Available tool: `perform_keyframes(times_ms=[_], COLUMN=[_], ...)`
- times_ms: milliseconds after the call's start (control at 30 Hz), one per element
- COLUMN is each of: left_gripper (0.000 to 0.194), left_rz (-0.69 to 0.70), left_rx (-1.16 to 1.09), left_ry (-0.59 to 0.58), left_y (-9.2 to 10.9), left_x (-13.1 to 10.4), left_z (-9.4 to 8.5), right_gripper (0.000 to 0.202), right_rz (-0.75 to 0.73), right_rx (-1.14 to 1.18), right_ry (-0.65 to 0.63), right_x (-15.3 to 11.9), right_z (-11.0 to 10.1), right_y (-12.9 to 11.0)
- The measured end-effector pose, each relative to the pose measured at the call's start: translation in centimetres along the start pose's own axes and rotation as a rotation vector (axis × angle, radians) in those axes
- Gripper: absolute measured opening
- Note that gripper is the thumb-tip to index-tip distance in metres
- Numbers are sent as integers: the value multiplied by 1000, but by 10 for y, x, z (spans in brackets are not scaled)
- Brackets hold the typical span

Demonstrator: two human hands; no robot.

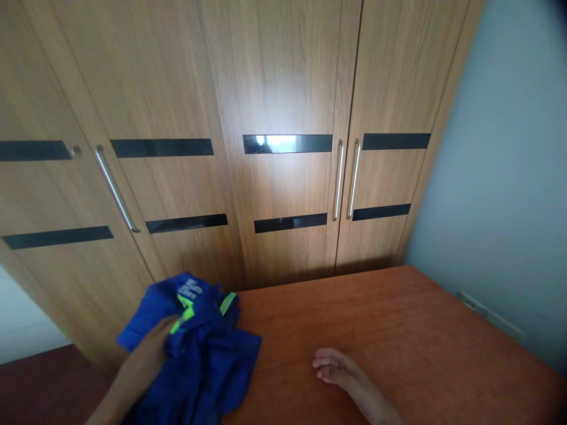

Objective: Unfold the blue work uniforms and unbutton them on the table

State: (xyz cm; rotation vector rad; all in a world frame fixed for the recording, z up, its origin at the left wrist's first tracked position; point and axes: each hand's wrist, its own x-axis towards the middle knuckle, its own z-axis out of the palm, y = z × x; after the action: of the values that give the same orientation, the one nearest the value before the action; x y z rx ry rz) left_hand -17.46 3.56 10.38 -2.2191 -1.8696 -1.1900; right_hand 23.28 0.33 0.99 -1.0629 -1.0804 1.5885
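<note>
My left hand (pixel 153 348) grasps a crumpled blue garment (pixel 199 348) of soft, creased cloth with bright yellow-green strips, heaped at the bench's (pixel 398 330) left edge. My right hand (pixel 333 366) lies released, fingers loosely curled, on smooth reddish-brown wood, well apart from the cloth. Behind stands a wood-grain wardrobe (pixel 283 77) with glossy black bands and metal bar handles (pixel 339 180).

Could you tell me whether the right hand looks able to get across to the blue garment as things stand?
Probably yes. The right hand rests flat on the wooden table, and only bare tabletop lies between it and the blue garment, which the left hand grips at its near edge.
</note>
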Motion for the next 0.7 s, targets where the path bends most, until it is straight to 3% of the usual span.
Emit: perform_keyframes(times_ms=[33,100,200,467,700], left_gripper=[33,39,48,72,67], left_rz=[38,91,130,205,140], left_rx=[55,178,273,309,546], left_ry=[-100,-181,-205,-209,-143], left_y=[-17,-45,-63,-55,-39], left_x=[6,8,-1,-6,-7], left_z=[16,42,59,44,16], right_gripper=[41,43,42,50,44], right_rz=[3,2,-7,-36,-36], right_rx=[-20,-56,-91,-117,-73], right_ry=[-6,-23,-34,-20,10], right_x=[1,3,6,12,12], right_z=[0,-1,-2,-6,-7], right_y=[1,3,7,21,24])
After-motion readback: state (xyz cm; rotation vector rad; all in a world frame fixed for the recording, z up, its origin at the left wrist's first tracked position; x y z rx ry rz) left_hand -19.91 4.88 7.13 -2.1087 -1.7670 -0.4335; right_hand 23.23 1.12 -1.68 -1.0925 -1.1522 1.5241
